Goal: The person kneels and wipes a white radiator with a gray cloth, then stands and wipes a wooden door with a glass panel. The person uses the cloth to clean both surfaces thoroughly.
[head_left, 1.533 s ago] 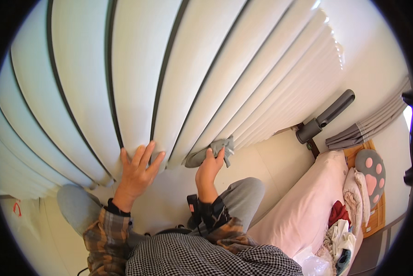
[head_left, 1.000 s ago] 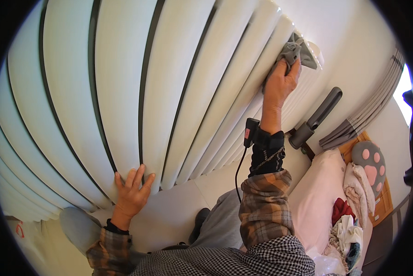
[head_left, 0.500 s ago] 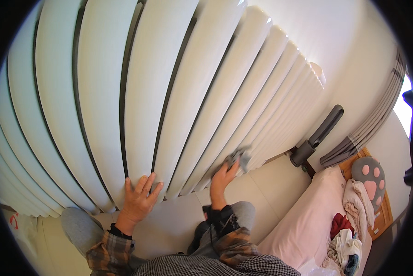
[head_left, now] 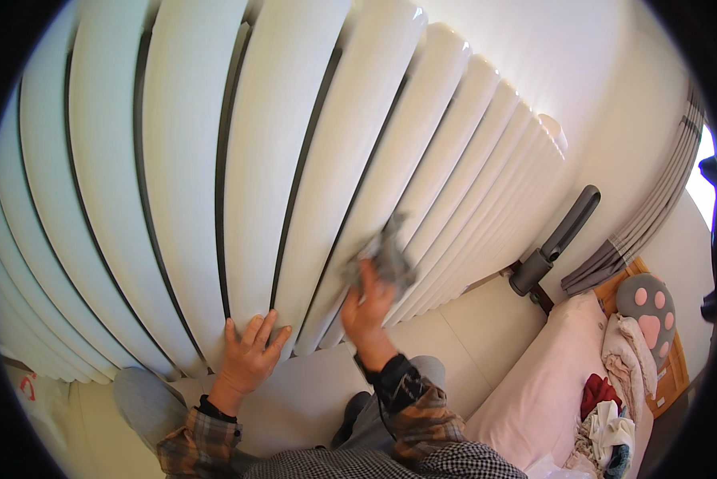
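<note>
Left hand (head_left: 247, 359) on radiator (head_left: 258, 160), right hand (head_left: 368, 314) with cloth (head_left: 390, 257), plastic bag (head_left: 45, 403) leftward

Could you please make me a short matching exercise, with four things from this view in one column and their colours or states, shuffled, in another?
Things:
1. left hand
2. right hand
3. paw-print cushion
4. column radiator

Descriptions:
A. grey with pink spots
B. gripping a grey cloth
C. whitish, with dark gaps between upright tubes
D. holding nothing, fingers spread

Pairs: 1-D, 2-B, 3-A, 4-C.
</note>
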Demonstrator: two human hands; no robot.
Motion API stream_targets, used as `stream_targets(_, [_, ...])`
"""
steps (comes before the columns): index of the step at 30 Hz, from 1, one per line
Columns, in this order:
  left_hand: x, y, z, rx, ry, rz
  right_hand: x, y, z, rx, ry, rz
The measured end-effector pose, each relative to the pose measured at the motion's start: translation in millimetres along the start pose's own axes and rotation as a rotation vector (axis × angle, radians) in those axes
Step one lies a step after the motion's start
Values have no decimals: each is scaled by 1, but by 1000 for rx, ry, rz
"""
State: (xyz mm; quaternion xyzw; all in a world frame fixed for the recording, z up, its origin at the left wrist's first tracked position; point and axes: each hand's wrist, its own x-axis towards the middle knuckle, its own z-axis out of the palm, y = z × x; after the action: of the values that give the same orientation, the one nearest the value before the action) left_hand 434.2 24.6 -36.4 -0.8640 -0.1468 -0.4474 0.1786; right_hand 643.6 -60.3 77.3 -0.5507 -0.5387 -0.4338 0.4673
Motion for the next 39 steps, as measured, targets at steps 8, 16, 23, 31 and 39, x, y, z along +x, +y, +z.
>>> stream_targets(8, [-2,-2,-3,-3,-44,17,90,91,-19,-151,152,-136])
stream_targets(16, [-3,2,-2,-73,-61,-37,216,12,-10,91,424,82])
stream_targets(23, [2,0,-12,-57,-64,-16,158,-29,-4,189,-111,-485])
stream_targets(31, [-5,-2,-8,-57,-62,13,209,67,-19,234,623,403])
stream_targets(39, [-4,2,-11,-81,-91,-44,103,-67,24,304,-139,-395])
